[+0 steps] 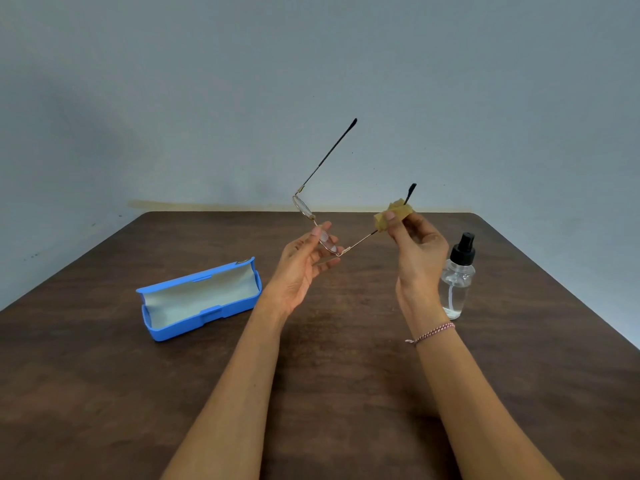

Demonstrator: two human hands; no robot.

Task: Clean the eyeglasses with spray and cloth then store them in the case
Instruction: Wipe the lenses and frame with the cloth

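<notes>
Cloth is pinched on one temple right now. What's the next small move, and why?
Probably slide the yellow cloth, pinched by the right hand, outward off the black tip of that temple. Only the tip shows past the cloth, and the left hand steadies the eyeglasses at the lens.

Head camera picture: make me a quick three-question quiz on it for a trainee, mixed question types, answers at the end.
1. True or false: the blue case lies open on the table.
2. The right hand pinches the cloth round which part of the eyeglasses? A a lens; B a temple arm; C the nose bridge.
3. Short answer: what stands on the table just to the right of the right hand?

Key: 1 true; 2 B; 3 the spray bottle.
</notes>
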